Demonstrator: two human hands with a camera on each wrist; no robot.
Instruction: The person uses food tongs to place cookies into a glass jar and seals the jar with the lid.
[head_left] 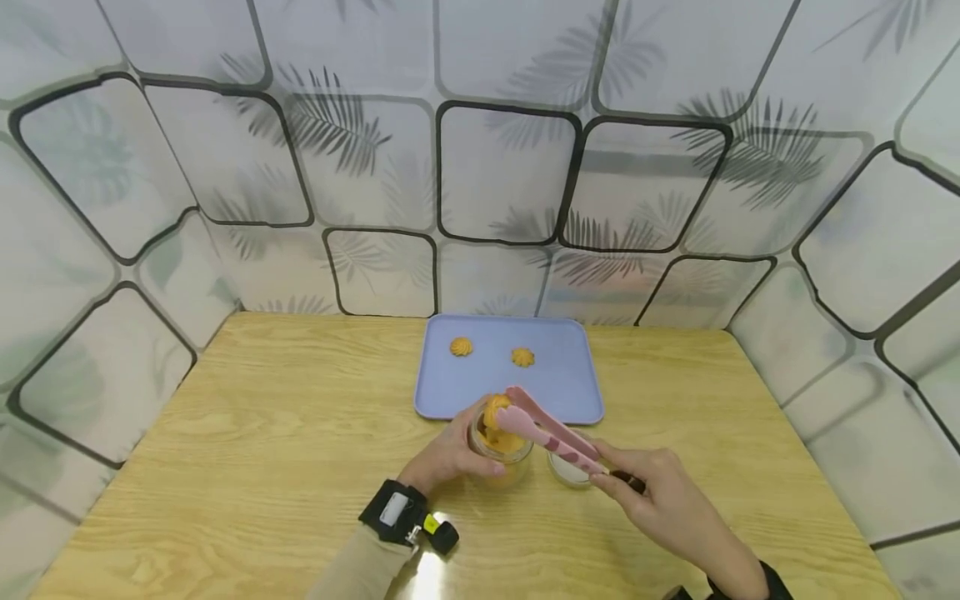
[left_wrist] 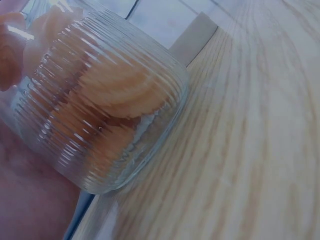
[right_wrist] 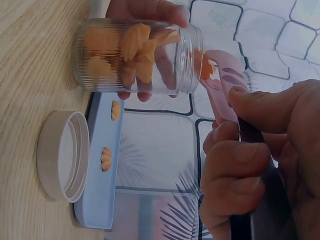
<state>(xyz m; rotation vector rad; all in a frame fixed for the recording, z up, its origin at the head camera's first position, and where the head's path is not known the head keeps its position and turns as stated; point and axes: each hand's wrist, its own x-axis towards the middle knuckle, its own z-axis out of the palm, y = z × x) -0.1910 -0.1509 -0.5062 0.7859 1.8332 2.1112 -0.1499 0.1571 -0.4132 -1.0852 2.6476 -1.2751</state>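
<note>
In the head view, the left hand (head_left: 453,454) has its grip curled round a glass jar (head_left: 510,477) of cookies, upright on the counter (head_left: 300,417); the right hand (head_left: 660,492) has its grip closed on pink tongs (head_left: 564,449), whose tips are at a cookie (head_left: 496,410) in the jar's mouth; beyond lies a blue tray (head_left: 487,387) bearing two cookies (head_left: 461,346), set well apart; the lid (head_left: 566,472) rests near the jar, partly hidden beneath the tongs; in the left wrist view, ribbed glass fills much of the frame, with several cookies behind it; in the right wrist view, thumb and fingers wrap the tongs' dark handle, the pink arms slightly apart; how firmly their tips hold the cookie, I cannot tell; the step in hand looks like working one cookie at the jar's mouth; the next move seems to call for an even squeeze, a steady jar and clearance from the rim.
</note>
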